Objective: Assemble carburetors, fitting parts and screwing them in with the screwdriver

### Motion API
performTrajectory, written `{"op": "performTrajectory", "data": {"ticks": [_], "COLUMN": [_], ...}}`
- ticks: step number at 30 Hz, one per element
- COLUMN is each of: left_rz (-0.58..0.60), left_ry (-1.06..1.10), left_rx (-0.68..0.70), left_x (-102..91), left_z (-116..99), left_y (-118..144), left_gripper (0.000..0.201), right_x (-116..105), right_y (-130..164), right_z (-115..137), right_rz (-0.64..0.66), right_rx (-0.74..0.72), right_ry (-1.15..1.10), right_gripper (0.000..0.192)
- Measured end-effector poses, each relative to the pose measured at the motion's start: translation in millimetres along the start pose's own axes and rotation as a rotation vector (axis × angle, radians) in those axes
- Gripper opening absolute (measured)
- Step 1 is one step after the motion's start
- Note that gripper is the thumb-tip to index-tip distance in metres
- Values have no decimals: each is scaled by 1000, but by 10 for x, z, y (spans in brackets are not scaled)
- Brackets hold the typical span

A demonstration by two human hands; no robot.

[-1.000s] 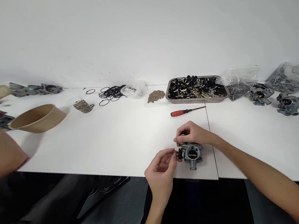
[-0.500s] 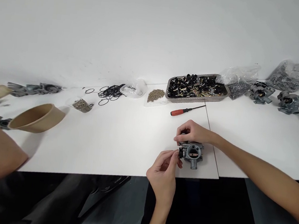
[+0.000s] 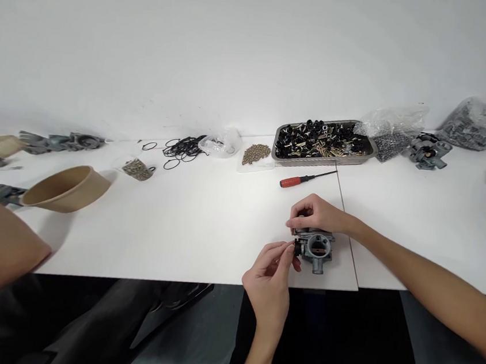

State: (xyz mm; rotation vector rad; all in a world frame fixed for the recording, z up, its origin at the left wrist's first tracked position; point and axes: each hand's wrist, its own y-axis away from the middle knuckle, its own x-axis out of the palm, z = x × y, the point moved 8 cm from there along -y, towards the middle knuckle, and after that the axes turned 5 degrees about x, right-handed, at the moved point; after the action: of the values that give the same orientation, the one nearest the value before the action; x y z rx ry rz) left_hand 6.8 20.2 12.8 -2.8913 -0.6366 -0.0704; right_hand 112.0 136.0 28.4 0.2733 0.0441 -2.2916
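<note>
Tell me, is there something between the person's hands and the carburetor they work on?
Nothing visible. The right hand rests directly on top of the carburetor, and the left hand pinches the black knob on its left side. The red screwdriver lies apart, behind.

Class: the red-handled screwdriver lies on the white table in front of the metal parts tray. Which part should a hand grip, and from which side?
Grip the red-handled screwdriver by its thick red handle, the left end, coming from above. The thin dark shaft points right toward the metal parts tray, and the white table around the handle looks bare.
</note>
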Motion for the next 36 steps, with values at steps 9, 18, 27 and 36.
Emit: {"op": "performTrajectory", "data": {"ticks": [9,18,27,36], "left_rz": [-16,138,113,66], "left_ry": [-180,-29,27,-15], "left_rx": [116,12,-166,-82], "left_x": [32,27,33,-48], "left_z": [-190,-89,43,-25], "left_y": [98,20,50,35], "left_gripper": [19,16,27,20], "right_x": [5,8,10,7], "right_y": [2,-5,-5,-8], "right_z": [-4,7,16,29], "right_rz": [0,9,11,5], "right_rx": [29,6,2,-1], "right_ry": [12,0,-7,12], "right_gripper": [30,30,29,28]}}
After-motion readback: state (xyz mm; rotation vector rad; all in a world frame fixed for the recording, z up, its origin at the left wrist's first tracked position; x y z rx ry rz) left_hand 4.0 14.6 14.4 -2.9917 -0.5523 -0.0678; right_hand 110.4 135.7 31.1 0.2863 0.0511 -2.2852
